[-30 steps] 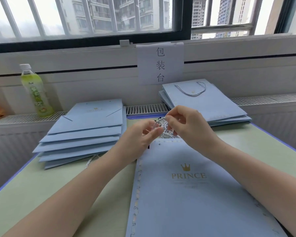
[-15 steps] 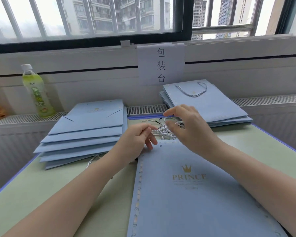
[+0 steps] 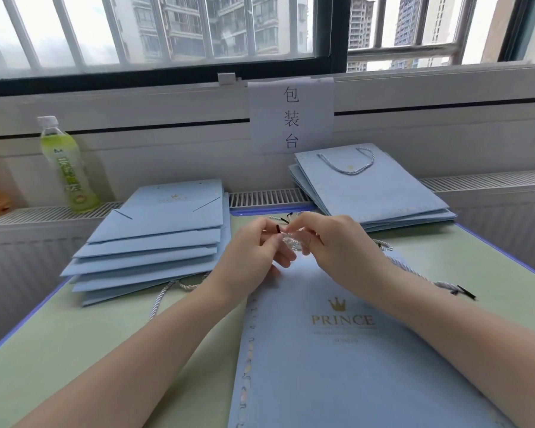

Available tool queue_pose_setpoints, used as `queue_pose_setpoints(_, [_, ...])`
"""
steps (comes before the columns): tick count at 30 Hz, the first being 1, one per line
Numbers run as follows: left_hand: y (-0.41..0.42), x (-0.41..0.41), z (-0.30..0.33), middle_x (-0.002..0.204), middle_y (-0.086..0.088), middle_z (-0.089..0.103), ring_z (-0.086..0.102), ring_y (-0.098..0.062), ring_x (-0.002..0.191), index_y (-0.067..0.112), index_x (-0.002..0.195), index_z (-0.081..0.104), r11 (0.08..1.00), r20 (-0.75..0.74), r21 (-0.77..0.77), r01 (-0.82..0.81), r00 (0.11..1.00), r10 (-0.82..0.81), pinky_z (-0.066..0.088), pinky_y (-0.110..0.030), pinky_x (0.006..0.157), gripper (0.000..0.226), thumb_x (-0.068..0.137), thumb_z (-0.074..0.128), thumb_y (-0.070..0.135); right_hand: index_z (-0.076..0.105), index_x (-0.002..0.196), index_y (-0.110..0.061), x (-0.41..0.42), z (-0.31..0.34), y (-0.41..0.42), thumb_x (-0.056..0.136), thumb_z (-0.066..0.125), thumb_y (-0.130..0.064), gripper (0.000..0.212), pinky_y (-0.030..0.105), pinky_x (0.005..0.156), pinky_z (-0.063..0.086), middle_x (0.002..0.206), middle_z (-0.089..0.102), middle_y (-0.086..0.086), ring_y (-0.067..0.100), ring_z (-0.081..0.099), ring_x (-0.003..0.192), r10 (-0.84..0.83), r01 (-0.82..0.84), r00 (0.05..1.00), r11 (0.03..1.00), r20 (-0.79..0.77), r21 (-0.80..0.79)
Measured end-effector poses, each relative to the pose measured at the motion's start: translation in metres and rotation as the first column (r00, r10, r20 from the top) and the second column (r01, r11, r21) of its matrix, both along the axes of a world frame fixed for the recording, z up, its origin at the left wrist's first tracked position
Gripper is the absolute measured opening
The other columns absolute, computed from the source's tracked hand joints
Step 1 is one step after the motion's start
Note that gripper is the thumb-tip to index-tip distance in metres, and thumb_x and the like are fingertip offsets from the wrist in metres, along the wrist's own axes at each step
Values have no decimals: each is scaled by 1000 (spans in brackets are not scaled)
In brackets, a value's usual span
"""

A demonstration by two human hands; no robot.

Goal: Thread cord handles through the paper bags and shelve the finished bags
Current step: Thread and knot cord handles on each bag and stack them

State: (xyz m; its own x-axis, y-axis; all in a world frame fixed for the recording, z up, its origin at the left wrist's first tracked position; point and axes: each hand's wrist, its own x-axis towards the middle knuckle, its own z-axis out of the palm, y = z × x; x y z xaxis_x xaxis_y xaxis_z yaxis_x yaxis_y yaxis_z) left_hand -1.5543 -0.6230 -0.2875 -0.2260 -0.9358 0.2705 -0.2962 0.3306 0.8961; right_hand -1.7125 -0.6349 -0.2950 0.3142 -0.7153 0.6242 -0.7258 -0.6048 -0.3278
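Sorting cords, head view: both hands work a small tangle of cord (image 3: 291, 240) just beyond the top edge of the Prince bag (image 3: 337, 335), which lies flat on the table (image 3: 74, 350).
Left hand (image 3: 254, 257): thumb and forefinger pinch one cord near its black tip (image 3: 279, 229); the other fingers are loosely curled beneath.
Right hand (image 3: 337, 245): fingers curled over the bunch, pinching it from the right; exactly how many strands it holds I cannot tell.
Loose cords: one (image 3: 426, 278) trails from the bunch to the right of the Prince bag, ending in a black tip; another (image 3: 167, 291) lies to the bag's left, partly under the unthreaded stack (image 3: 155, 239).
Finished stack (image 3: 374, 193): beyond and right of the Prince bag, its top bag already has a handle.
Handling, cord: probably light, limp and twisty, prone to snagging on its neighbours; best taken right behind the stiff black tip, which should steer through a punched hole.
Handling, bag: thin, stiff paper, light, likely to crease if bent; hold it flat near the top edge by the holes.
Step judged: freeing a single cord before threading.
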Motion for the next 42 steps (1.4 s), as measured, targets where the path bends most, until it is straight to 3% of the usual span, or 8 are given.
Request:
queue_pose_setpoints(7, [-2,7,3,72,-3,67,62,-7,63,8,86,66,999,-73,48,20,997,-17,48,-18,51,16,94,56,17,67,96,-12,0,-5,-5,93,55,-18,14,39,64,48,85,61,0,22,56,76,-3,-3,998,996,-59,-94])
queue_pose_setpoints(13, [-1,3,3,76,-4,70,66,-9,68,5,91,66,993,-152,114,38,988,-20,52,-18,59,7,85,67,4,66,91,-8,1,-3,-4,88,58,-12,9,38,64,50,85,62,3,19,57,72,47,-43,998,992,30,-115])
queue_pose_setpoints(17, [-1,3,3,68,3,68,63,-3,64,11,81,65,999,-139,-25,-42,990,38,50,-16,59,16,84,64,-5,62,95,-9,2,-6,-5,89,59,-11,7,40,67,50,85,65,1,19,59,75,119,-118,992,993,46,-26])
queue_pose_setpoints(23, [2,-1,4,78,-3,68,65,-8,74,11,88,63,1000,-134,17,-9,991,11,54,-22,61,6,85,68,15,59,84,-11,3,-6,-4,90,57,-16,8,32,60,43,77,59,-2,17,51,67,54,-54,998,997,12,-48])
queue_pose_setpoints(28, [3,-3,4,74,-3,64,64,-6,64,10,84,59,1000,-64,-1,-17,998,17,54,-20,60,8,86,65,4,53,76,-13,4,-3,0,82,50,-19,9,37,53,44,72,56,-1,20,49,61,18,-23,999,993,-49,-113])
queue_pose_setpoints(35, [-3,5,4,61,-6,62,60,-10,48,5,75,63,995,-113,7,-98,989,98,49,-17,49,13,88,63,3,61,86,-12,3,-4,1,89,60,-18,7,35,63,48,80,61,-4,14,55,67,16,-12,999,994,30,-111])
queue_pose_setpoints(40, [-4,4,1,70,-9,68,66,-14,59,4,80,65,996,-178,69,-48,982,60,55,-20,59,14,91,57,-1,64,95,-12,5,-6,-2,90,61,-17,8,40,74,52,86,69,0,18,64,82,92,-93,992,996,88,5])
queue_pose_setpoints(42, [-7,4,-4,80,-6,70,65,-14,72,9,86,65,997,-23,-2,-82,996,82,54,-22,72,12,93,56,5,63,89,-12,3,-5,-2,89,61,-16,4,42,70,51,79,68,-1,19,62,75,68,-67,993,998,101,-9])
